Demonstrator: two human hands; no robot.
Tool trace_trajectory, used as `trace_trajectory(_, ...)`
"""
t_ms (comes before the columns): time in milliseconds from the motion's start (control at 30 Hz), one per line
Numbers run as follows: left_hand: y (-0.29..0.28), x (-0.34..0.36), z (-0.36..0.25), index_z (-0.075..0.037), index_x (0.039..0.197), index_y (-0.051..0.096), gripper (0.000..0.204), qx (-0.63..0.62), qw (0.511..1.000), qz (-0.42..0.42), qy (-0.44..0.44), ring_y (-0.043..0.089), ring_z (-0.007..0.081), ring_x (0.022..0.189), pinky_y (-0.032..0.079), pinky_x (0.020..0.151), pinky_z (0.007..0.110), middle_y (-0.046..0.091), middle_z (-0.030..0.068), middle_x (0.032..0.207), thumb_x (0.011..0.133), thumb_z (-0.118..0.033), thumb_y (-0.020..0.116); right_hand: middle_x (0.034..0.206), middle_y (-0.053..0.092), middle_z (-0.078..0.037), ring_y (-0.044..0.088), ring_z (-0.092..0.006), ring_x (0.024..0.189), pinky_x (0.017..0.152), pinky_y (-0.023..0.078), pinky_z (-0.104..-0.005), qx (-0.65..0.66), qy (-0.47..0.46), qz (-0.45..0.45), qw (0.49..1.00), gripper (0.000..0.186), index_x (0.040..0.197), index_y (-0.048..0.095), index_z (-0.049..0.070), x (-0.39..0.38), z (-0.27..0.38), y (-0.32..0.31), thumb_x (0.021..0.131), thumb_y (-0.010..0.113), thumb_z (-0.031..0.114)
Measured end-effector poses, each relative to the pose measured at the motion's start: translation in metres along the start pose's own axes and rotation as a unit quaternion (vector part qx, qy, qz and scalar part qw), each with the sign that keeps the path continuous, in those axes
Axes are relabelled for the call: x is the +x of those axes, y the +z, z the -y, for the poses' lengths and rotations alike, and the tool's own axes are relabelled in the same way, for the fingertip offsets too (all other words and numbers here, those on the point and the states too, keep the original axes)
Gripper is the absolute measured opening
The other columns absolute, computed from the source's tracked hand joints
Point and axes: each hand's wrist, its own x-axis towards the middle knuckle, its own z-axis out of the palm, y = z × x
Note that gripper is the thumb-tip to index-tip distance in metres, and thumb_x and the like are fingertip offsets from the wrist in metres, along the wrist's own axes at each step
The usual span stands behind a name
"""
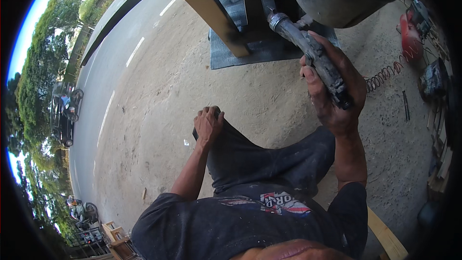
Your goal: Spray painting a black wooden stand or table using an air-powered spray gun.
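My right hand (339,86) is raised and wrapped round the handle of a paint-stained spray gun (303,38). A large grey cup (327,0) sits at the gun's upper end, close to the view, and its top is cut off. The nozzle end points up and left toward a wooden furniture piece (216,14), whose pale wood is partly coated black. My left hand (208,124) lies over my left knee, fingers draped down and apart, with nothing visible in it.
A dark blue-grey mat (231,61) lies under the furniture on sandy ground. A coiled red hose (389,76) runs from behind my right hand toward a red machine (410,33). Wood strips (440,154) lie at far right. Left, a road (103,86) carries a dark car (61,115).
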Motion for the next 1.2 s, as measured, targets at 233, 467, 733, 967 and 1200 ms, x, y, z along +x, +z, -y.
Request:
trace_trajectory(233,-0.017,-0.032,0.006,-0.009,0.121,0.072,0.038,0.028,0.996,-0.061,-0.059,0.063,0.0358,0.12,0.047,0.1,0.051,0.07,0.0138,0.126,0.092,-0.035,0.073,0.093,0.07,-0.009,0.068,-0.0157,0.075,0.065,0.055,-0.0321,-0.023,-0.044,0.016,0.999,0.043,0.138,0.065,0.003,-0.014,-0.003,-0.014,0.099,0.073,0.016)
trace_trajectory(467,-0.033,-0.051,-0.003,-0.007,0.123,0.071,0.04,0.039,0.992,-0.092,-0.08,0.061,0.0361,0.124,0.045,0.102,0.051,0.068,0.0148,0.13,0.093,-0.033,0.072,0.09,0.067,-0.01,0.067,-0.0188,0.075,0.065,0.054,-0.0367,-0.037,0.006,0.072,0.997,0.042,0.139,0.065,0.005,-0.049,-0.021,-0.02,0.099,0.072,0.016)
trace_trajectory(733,-0.04,-0.062,-0.01,-0.006,0.126,0.07,0.043,0.054,0.989,-0.097,-0.094,0.059,0.0354,0.129,0.043,0.108,0.051,0.066,0.0147,0.135,0.092,-0.033,0.073,0.093,0.067,-0.016,0.069,-0.0233,0.077,0.067,0.055,-0.0384,-0.064,0.079,0.149,0.984,0.041,0.138,0.064,0.001,-0.082,-0.04,-0.023,0.1,0.07,0.014)
trace_trajectory(967,-0.046,-0.067,-0.015,-0.009,0.128,0.07,0.044,0.061,0.986,-0.12,-0.099,0.059,0.0337,0.13,0.042,0.11,0.049,0.066,0.0114,0.137,0.092,-0.033,0.075,0.096,0.067,-0.02,0.07,-0.0297,0.079,0.069,0.056,-0.0414,-0.071,0.129,0.197,0.969,0.042,0.139,0.062,-0.001,-0.107,-0.059,-0.021,0.102,0.068,0.017)
trace_trajectory(1200,-0.049,-0.069,-0.016,-0.01,0.128,0.07,0.043,0.072,0.983,-0.132,-0.107,0.057,0.0333,0.132,0.042,0.111,0.051,0.065,0.0115,0.138,0.092,-0.033,0.076,0.095,0.066,-0.021,0.069,-0.0321,0.079,0.07,0.056,-0.0435,-0.064,0.117,0.195,0.972,0.042,0.141,0.061,-0.001,-0.122,-0.062,0.001,0.103,0.066,0.017)
